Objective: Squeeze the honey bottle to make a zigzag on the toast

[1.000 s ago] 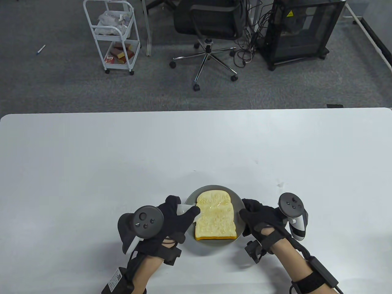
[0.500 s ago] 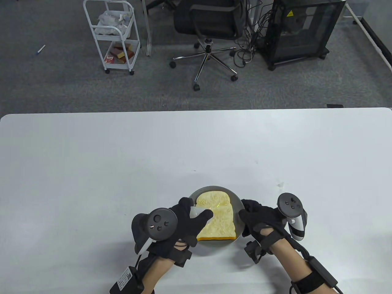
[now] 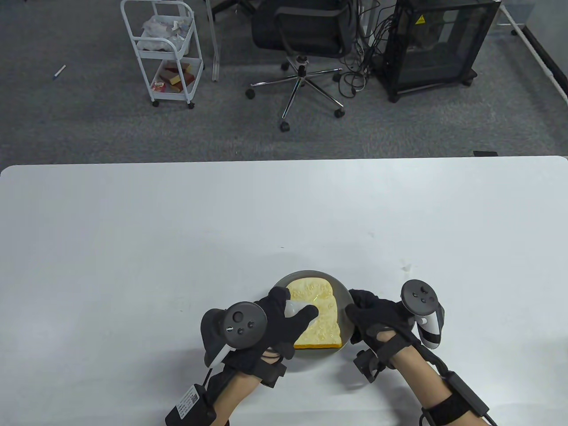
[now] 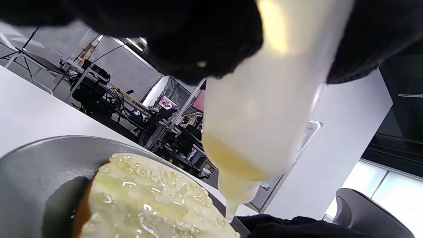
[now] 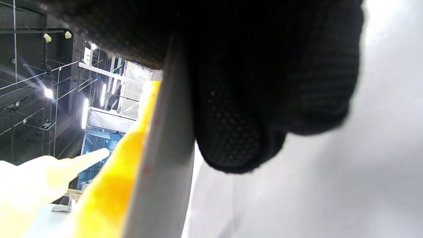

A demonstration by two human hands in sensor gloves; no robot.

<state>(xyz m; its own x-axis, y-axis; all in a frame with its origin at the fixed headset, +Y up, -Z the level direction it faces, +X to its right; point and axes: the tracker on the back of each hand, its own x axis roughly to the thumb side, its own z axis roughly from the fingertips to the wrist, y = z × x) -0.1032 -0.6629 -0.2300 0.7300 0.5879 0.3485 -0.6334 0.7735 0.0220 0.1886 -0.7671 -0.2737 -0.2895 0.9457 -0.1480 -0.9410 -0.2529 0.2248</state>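
Rightward since the earlier frames, the left hand (image 3: 266, 326) now hangs over the near-left part of the toast (image 3: 321, 319), fingers (image 4: 205, 43) wrapped around the honey bottle (image 4: 264, 109). Its long axis runs nozzle-down, tilted toward the right hand (image 3: 375, 317), with the tip just above the glistening bread surface. That right hand grips the plate (image 3: 344, 290) at its right rim, steadying it near the table's (image 3: 133, 244) near edge. Judging by the honey already on the bread, the next stroke likely runs back across it.

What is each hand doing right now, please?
Left hand: grips the honey bottle, nozzle down over the toast.
Right hand: holds the plate rim.
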